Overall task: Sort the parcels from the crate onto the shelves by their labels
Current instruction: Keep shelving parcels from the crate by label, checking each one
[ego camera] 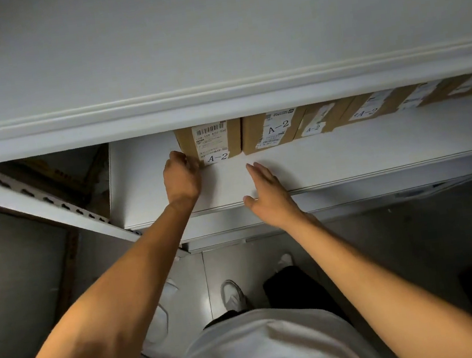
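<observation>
Bare forearms reach up from a white shirt (269, 351) over glossy grey floor tiles (386, 237) to a smooth white shelf board (345, 152). Left hand (182, 178), fingers curled, touches the lower left corner of the leftmost brown cardboard parcel (209, 144) marked A-2, though whether it actually grips can't be told; right hand (269, 194) lies flat and spread on the board, holding nothing. Parcel sits at the shelf's back, ending a row of A-2 boxes (275, 130) under a white upper shelf (218, 103); perforated steel upright (42, 199) at left.
</observation>
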The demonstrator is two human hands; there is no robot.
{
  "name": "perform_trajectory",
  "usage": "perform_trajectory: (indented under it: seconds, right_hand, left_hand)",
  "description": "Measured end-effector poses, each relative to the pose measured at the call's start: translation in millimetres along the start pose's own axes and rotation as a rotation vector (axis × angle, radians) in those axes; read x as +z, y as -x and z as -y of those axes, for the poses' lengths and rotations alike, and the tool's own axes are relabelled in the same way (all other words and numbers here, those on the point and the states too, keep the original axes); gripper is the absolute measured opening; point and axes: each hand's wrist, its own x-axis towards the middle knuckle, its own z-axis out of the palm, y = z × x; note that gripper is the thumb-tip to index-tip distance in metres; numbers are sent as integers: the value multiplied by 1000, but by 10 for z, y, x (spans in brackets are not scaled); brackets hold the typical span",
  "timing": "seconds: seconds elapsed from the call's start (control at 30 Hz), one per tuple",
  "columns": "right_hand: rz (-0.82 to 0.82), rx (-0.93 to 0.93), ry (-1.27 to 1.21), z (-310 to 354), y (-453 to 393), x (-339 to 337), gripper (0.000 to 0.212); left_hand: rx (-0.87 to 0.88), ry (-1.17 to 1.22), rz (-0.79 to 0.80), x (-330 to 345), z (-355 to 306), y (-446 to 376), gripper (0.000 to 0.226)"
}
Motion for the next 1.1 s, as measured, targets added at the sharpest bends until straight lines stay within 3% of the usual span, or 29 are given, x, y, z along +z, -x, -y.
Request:
perform_trajectory:
  seconds: [0.1,0.2,0.4,0.67,0.9,1.1]
  right_hand:
    - [-15,30,111,-100,93,-101,70]
    - [-27,22,200,-182,197,-200,68]
    - [-48,72,275,-613,511,-547,66]
    - [-208,313,242,-1854,1400,-1351,68]
    - [-345,651,248,-3221,2544,-1896,68]
    - [-476,936,116,-4016,3658,-2092,69]
  left_hand:
    - [47,-156,199,0,10,271,45]
    - [198,-458,370,18,-43,497,60]
    - [486,-776,471,346,-503,845,66]
    - [807,-859,564,1495,-1710,1587,64]
    - [1139,-888,696,2841,-2733,2535,68]
    - [1445,-922,771,3784,-3365,3416,73]
